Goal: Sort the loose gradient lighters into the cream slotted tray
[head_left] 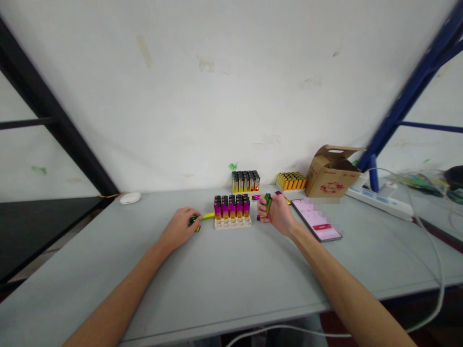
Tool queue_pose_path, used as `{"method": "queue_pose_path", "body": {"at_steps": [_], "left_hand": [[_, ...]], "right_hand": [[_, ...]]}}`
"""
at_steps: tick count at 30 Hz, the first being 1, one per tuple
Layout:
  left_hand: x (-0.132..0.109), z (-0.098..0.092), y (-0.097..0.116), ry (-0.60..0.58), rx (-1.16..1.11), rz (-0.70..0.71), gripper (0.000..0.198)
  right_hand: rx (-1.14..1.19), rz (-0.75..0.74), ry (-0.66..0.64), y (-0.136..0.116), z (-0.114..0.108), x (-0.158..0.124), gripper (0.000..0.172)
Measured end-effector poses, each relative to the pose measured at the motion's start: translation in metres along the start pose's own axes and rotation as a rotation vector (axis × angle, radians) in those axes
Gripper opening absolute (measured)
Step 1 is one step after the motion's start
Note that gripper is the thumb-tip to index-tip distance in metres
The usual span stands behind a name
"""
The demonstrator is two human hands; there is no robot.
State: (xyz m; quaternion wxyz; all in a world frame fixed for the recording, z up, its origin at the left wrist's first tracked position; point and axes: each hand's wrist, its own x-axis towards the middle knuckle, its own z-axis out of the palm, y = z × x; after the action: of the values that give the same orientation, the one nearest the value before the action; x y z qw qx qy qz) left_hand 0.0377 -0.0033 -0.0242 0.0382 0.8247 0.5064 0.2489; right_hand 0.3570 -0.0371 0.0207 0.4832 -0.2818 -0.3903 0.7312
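Note:
A white rack (233,224) stands mid-table, with purple-and-yellow lighters (231,210) upright in its back rows and bare holes along its front. Left of it, my left hand (181,226) closes its fingers on a dark-topped lighter (193,220) close to the tabletop. A yellow-green lighter (208,216) lies between that hand and the rack. On the rack's other side, my right hand (278,213) is wrapped around a green lighter (268,202), tilted nearly upright. Purple lighters (256,197) lie beside this hand, partly hidden by it.
Farther back are a filled rack of multicoloured lighters (246,181) and a group of orange-yellow cylinders (292,180). An open cardboard box (333,176), a phone (318,221) and a white power strip (379,202) occupy the right side. A white oval object (130,198) sits at far left.

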Motion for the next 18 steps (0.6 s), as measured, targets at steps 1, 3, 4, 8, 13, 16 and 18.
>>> {"method": "queue_pose_path", "body": {"at_steps": [1, 3, 4, 8, 13, 16, 18], "left_hand": [[0.000, 0.000, 0.000, -0.002, -0.002, 0.001, 0.030], [0.000, -0.001, 0.001, -0.006, -0.002, 0.001, 0.030], [0.000, -0.001, 0.001, -0.007, -0.001, 0.001, 0.031], [0.000, 0.001, 0.000, -0.004, 0.012, 0.006, 0.031], [0.000, 0.002, -0.002, -0.011, 0.028, 0.006, 0.031], [0.000, 0.002, -0.002, -0.007, 0.025, 0.007, 0.030], [0.000, 0.002, -0.001, -0.008, 0.018, 0.006, 0.031]], "right_hand": [[-0.009, 0.003, -0.014, 0.000, 0.000, 0.000, 0.018], [-0.027, 0.007, -0.039, 0.001, 0.000, -0.001, 0.020], [-0.035, 0.007, -0.050, 0.001, 0.001, -0.001, 0.021], [-0.059, -0.045, -0.048, 0.000, 0.005, -0.004, 0.025], [-0.123, -0.159, 0.012, 0.002, 0.009, -0.006, 0.026], [-0.256, -0.263, 0.009, 0.008, 0.013, -0.007, 0.027], [-0.403, -0.346, -0.004, 0.013, 0.017, -0.009, 0.025]]}}
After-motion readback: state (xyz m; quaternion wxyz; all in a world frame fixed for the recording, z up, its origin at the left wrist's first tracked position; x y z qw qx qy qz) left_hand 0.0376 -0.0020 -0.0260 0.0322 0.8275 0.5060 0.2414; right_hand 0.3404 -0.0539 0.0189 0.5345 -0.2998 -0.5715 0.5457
